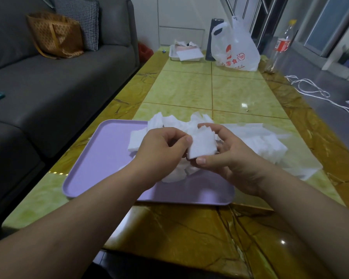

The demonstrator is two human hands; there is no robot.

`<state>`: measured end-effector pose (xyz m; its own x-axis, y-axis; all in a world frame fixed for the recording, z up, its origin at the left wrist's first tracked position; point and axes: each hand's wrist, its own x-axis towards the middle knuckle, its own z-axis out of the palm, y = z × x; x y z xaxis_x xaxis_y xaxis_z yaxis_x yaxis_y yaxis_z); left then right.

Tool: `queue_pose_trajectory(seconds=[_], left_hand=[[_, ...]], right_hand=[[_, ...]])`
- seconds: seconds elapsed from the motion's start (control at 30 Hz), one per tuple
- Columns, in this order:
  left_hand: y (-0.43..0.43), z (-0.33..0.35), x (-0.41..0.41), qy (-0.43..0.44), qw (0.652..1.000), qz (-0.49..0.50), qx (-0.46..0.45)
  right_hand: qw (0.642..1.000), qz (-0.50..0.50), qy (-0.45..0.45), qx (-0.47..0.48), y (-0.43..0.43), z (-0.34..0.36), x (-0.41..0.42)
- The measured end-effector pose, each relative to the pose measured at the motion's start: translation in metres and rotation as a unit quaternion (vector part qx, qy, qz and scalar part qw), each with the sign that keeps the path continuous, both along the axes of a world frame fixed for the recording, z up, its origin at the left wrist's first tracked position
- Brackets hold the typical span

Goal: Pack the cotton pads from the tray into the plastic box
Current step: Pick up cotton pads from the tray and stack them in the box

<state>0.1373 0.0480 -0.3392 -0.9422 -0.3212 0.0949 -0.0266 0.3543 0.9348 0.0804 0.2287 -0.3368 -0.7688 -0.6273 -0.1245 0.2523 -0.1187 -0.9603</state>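
**Pad stack held over tray, frame ctr**

We grip a stack of cotton pads (203, 144) w/ both hands at frame ctr, above the purple tray (101, 158). Left hand (161, 150) pinches its left edge; right hand (230, 158) has fingers curled over the top, thumb under the bottom edge. Loose pads (175, 176) lie on the tray's right part. Clear plastic box (270, 146), pads inside, sits just beside the tray's right edge. Tabletop (189, 91) lies open btwn the pads and the white bag (236, 49) at upper right. Sofa (48, 87) runs along its left edge.
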Motion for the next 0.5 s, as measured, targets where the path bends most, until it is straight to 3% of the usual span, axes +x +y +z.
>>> queue_pose_trajectory(seconds=[0.23,0.5], left_hand=[[-0.0014,-0.0006,-0.0001,-0.006,1.000,0.005,-0.004],[-0.0013,-0.0008,0.0006,-0.001,1.000,0.021,-0.003]], right_hand=[[0.999,0.000,0.025,0.031,-0.0002,-0.0021,0.0012],[1.000,0.017,0.009,-0.013,-0.0003,-0.0035,0.0003]])
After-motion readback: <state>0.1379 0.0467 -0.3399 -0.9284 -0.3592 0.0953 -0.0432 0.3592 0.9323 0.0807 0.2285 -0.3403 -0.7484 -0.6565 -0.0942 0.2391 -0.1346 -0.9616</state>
